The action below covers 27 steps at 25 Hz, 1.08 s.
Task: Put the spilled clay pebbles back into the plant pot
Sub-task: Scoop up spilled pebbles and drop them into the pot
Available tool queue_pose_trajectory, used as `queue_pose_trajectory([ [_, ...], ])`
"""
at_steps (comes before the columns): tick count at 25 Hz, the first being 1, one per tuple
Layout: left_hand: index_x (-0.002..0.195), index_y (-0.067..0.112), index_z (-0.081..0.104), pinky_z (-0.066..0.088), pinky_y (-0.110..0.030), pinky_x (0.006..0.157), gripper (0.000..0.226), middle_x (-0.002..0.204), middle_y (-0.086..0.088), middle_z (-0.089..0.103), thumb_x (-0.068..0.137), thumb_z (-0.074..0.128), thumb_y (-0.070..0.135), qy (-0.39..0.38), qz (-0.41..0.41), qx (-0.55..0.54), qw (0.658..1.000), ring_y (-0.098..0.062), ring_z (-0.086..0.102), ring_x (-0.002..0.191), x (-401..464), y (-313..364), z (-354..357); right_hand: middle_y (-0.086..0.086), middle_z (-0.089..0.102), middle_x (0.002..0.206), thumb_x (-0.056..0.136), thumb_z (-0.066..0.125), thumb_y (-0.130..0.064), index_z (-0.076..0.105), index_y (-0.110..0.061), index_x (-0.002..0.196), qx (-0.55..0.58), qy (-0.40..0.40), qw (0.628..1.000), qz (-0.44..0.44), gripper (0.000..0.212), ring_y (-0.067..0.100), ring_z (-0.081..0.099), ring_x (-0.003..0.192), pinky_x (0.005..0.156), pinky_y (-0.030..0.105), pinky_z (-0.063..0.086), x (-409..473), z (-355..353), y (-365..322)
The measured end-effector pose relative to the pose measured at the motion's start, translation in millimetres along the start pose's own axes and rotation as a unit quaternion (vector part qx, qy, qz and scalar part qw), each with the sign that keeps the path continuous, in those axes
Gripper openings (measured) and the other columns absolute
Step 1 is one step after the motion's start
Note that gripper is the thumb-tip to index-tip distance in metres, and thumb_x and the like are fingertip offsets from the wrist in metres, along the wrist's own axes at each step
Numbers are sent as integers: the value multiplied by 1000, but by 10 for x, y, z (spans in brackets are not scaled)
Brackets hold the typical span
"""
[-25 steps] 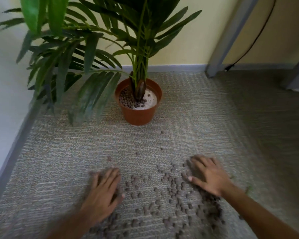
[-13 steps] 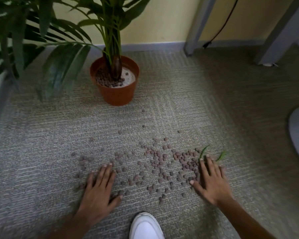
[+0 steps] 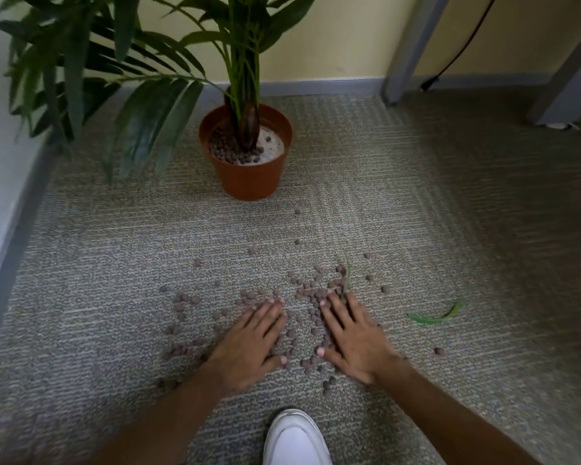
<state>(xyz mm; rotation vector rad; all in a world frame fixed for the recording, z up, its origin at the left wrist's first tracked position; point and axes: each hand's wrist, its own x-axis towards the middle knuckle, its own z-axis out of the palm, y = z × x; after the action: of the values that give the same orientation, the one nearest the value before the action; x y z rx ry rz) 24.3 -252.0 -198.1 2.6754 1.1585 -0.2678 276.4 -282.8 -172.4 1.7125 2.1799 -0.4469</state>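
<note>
Head camera is looking down at a grey carpet [image 3: 114, 256], where a white shoe [image 3: 294, 441] is poking in at the near edge. Just beyond it, both hands are lying palm-down on the carpet with fingers straight and close together, gripping nothing. The left hand [image 3: 249, 344] is pressing flat among the clay pebbles [image 3: 311, 293], and the right hand [image 3: 353, 340] is sitting close beside it, with a narrow strip of pebbles lying between the two. Most pebbles are clustering around and just past the fingertips [image 3: 275, 302], with strays scattering to the left and toward the far side. A thin green leaf blade [image 3: 348, 275] is sticking up at the right hand's fingertips, and a second fallen leaf [image 3: 438, 315] is lying on the carpet to the right, apart from the hands. Farther back, the orange plant pot [image 3: 249, 177] is standing upright near the far wall, well apart from the spill, holding a palm plant [image 3: 242, 62] and some pebbles on a pale surface. A grey leg [image 3: 406, 45] and a black cable [image 3: 460, 52] are showing by the far wall.
</note>
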Motion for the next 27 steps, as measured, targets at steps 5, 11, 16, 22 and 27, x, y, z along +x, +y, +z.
queue_pose_trajectory([
  [5, 149, 11, 24, 15, -52, 114, 89, 158, -12, 14, 87, 19, 75, -2, -36, 1, 999, -35, 7, 145, -39, -175, -178, 10, 16, 160, 84, 23, -81, 13, -21, 154, 4, 52, 999, 8, 93, 38, 23, 144, 113, 57, 27, 41, -217, 33],
  [11, 147, 10, 30, 35, -53, 106, 105, 148, -18, 38, 77, 19, 86, -19, -158, 26, 987, -37, 40, 132, -237, -355, -242, 12, 18, 155, 60, 73, -70, 10, -28, 151, 86, -37, 986, 139, 118, 31, 46, 127, 98, 44, 46, 106, -447, 289],
  [16, 149, 12, 15, 48, -33, 93, 89, 131, -6, 34, 84, 45, 65, 2, -199, -79, 977, -22, 38, 118, -87, -172, -357, 0, 43, 128, 77, 75, -23, 39, -21, 140, 133, -2, 991, 27, 73, 15, 55, 102, 92, 24, 48, 264, -495, -50],
  [22, 144, 14, 29, 39, -35, 107, 67, 145, -5, 33, 87, 63, 23, 1, -164, -169, 972, -25, 42, 127, 156, 110, -409, -2, 52, 121, 84, 67, -12, 56, -16, 126, 163, 38, 985, -47, 43, 16, 57, 107, 100, 27, 47, 369, -548, -341],
  [27, 147, 18, 22, 42, -34, 104, 86, 145, -3, 27, 79, 74, 25, 9, -187, -231, 955, -25, 48, 122, 183, 142, -391, 0, 47, 126, 74, 76, -20, 45, -19, 137, 127, 23, 990, -49, 70, 19, 59, 105, 88, 31, 54, 416, -512, -455],
])
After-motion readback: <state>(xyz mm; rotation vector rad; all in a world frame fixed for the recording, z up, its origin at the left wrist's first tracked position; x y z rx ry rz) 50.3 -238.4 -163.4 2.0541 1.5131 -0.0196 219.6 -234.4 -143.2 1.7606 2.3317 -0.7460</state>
